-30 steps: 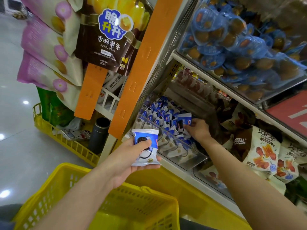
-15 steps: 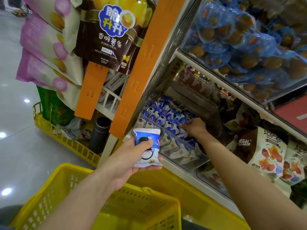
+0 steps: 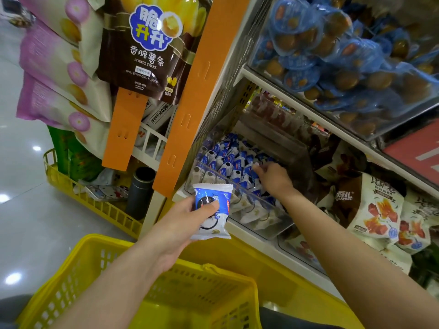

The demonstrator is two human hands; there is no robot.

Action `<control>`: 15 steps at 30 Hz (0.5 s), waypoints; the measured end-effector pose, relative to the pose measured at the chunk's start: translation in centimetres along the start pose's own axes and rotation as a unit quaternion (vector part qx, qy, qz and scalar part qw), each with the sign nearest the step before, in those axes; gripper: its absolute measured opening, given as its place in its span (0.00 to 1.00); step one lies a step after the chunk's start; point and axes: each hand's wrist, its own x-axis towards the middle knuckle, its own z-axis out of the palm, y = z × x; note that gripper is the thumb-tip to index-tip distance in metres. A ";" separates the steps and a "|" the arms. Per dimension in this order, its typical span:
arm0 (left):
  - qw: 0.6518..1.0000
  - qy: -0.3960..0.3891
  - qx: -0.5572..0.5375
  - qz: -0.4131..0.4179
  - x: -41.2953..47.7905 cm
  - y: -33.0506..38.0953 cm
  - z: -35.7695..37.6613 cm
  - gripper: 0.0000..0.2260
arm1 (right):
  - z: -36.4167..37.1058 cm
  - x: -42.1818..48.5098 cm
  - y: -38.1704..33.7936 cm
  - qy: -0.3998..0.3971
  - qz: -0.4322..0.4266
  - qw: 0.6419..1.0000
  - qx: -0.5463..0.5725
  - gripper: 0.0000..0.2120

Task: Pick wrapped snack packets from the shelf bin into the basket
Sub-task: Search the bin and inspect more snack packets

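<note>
A clear shelf bin [image 3: 259, 200] on the lower shelf is filled with several blue-and-white wrapped snack packets [image 3: 225, 162]. My left hand [image 3: 177, 227] grips one such packet [image 3: 212, 216] upright, just in front of the bin and above the far rim of the yellow basket [image 3: 78, 249]. Inside the bin, my right hand [image 3: 273, 178] has its fingers curled down among the packets, pinching one at the fingertips. The basket sits below my forearms, and its inside is partly hidden by my left arm.
An orange upright post [image 3: 190, 96] borders the bin on the left. Hanging snack bags [image 3: 142, 51] are beside it. The shelf above holds blue-wrapped items [image 3: 344, 55]. Bags with orange pictures [image 3: 380, 210] lie right of the bin. A second yellow basket [image 3: 78, 188] stands on the floor.
My right hand has moved lower and to the left into the bin's packets. My left hand still holds its packet in nearly the same place.
</note>
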 end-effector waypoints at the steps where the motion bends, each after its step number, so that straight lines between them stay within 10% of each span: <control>1: 1.000 0.008 0.019 0.009 0.0 -0.2 0.0 0.07 | -0.2 -1.0 -0.3 0.046 -0.034 0.998 0.040 0.19; 9: 0.996 0.040 0.073 0.016 0.2 -2.0 0.1 0.10 | -0.1 -12.5 -2.5 0.047 -0.236 0.941 0.238 0.06; 15: 0.988 0.049 0.143 0.034 0.0 -3.0 0.1 0.10 | 3.1 -14.5 -1.4 -0.082 -0.164 0.928 0.324 0.15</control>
